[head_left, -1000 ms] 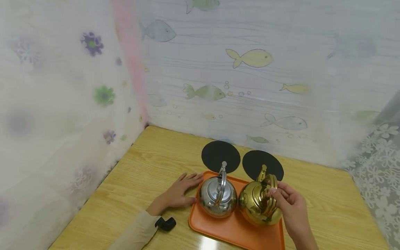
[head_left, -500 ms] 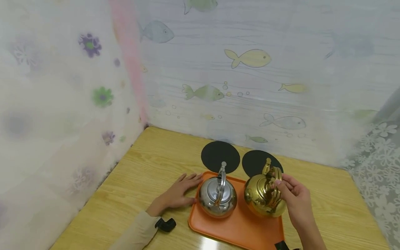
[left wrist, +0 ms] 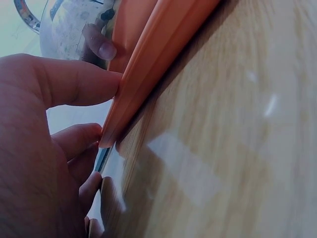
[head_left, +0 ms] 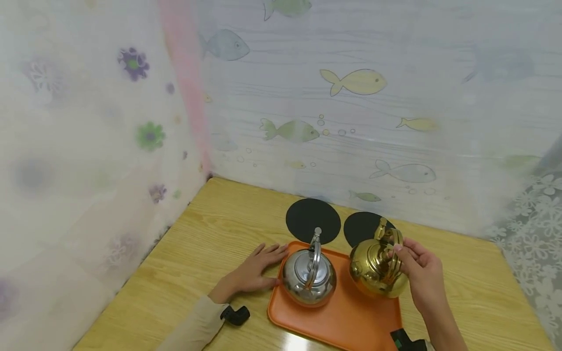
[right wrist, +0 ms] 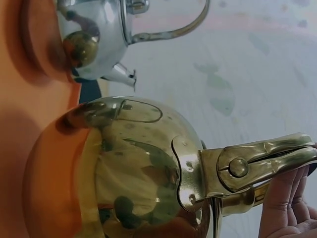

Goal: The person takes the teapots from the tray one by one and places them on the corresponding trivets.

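The largest thing on my feed is the yellow wood-grain table (head_left: pixel 215 219), filling the lower half of the head view. On it, at lower centre, I have the orange rectangular plastic-looking tray (head_left: pixel 325 325).

Two shiny metal kettles come next. The round golden kettle with an upright arched handle (head_left: pixel 371 265) sits over the right part of the tray, its spout in front of the flat round black disc (head_left: pixel 361 229) behind. I cannot tell whether its base touches the tray. The round silver kettle (head_left: pixel 300 286) stands on the tray's left side, apart from the golden one; the second black disc (head_left: pixel 312 219) lies behind it.

At lower right, the right hand (head_left: pixel 423 273) grasps the golden handle, fingers curled round it and thumb against it. At lower left, the left hand (head_left: pixel 254 270) is spread and relaxed, gripping nothing, its fingertips touching the tray's left rim.

I judge the step in hand to be managing the golden kettle's weight by that handle. To do it well, I would centre the grip over the lid so the belly hangs level, lift well clear of the rim before any sideways move, and mind the spout. I'd leave the left fingertips as a light brace: pressing down on the rim could tip the tray. The gap to the silver kettle deserves care, since a swing could knock the two together.
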